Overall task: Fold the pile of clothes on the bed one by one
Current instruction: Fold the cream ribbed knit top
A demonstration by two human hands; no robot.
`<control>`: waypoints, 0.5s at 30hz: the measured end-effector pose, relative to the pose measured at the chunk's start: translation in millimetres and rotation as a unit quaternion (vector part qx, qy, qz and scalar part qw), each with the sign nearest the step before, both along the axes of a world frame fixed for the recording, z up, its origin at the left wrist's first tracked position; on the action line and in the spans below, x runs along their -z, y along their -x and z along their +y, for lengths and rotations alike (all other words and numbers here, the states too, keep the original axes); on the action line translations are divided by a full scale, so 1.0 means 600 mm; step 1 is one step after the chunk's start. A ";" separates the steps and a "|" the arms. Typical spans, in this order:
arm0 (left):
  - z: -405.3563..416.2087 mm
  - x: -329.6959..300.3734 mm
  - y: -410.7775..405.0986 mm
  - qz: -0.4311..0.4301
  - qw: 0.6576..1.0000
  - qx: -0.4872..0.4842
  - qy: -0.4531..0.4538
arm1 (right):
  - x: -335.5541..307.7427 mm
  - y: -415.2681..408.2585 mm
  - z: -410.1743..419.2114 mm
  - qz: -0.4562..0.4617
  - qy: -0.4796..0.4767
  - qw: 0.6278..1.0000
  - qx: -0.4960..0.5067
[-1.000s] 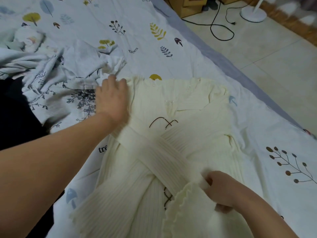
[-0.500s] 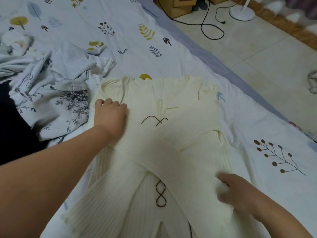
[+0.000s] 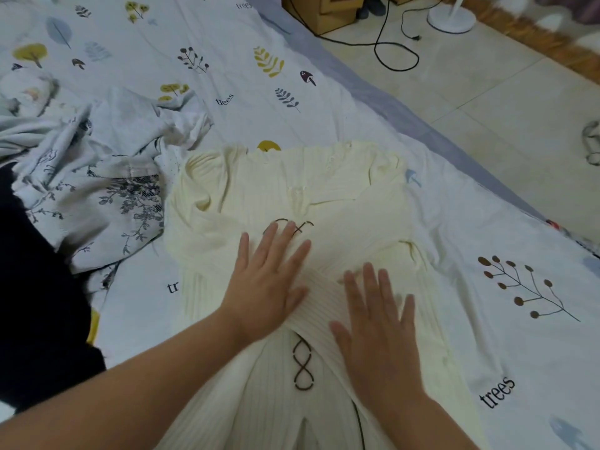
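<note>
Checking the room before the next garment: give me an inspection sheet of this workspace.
Surface: bed sheet, white with leaf and tree prints, mostly smooth.
Job's things: cream ribbed sweater lies flat, both sleeves crossed over its front; floral garment crumpled to its left.
Clutter: dark fabric at the left edge.
Hands: left hand and right hand press flat on the crossed sleeves, fingers straight.
Cables: black cord looped on the floor.
Surroundings: tiled floor, white fan base, cardboard box.
</note>
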State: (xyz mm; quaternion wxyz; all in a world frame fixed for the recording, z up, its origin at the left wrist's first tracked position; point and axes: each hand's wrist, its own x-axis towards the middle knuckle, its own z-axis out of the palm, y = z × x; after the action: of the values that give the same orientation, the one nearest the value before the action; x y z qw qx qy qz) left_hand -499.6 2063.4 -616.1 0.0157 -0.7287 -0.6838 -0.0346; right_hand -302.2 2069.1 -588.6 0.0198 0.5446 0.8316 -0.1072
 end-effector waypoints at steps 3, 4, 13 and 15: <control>-0.023 0.028 0.004 -0.016 0.996 -0.046 0.080 | 0.044 -0.015 0.012 -0.052 0.062 0.997 0.003; -0.026 0.033 0.007 -0.027 0.993 -0.061 0.096 | 0.059 -0.026 0.015 -0.064 0.062 0.996 0.011; -0.036 -0.008 0.011 -0.057 0.983 -0.050 0.168 | 0.029 -0.052 0.028 -0.007 0.092 0.996 -0.010; -0.074 -0.026 0.017 -0.064 0.989 -0.016 0.135 | 0.003 -0.075 0.023 0.011 0.084 0.996 0.014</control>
State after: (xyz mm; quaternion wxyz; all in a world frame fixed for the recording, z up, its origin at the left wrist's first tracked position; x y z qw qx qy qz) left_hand -509.8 2018.9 -600.6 -0.1264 -0.7090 -0.6936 0.0121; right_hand -257.2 2083.2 -590.3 0.0548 0.5512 0.8122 -0.1829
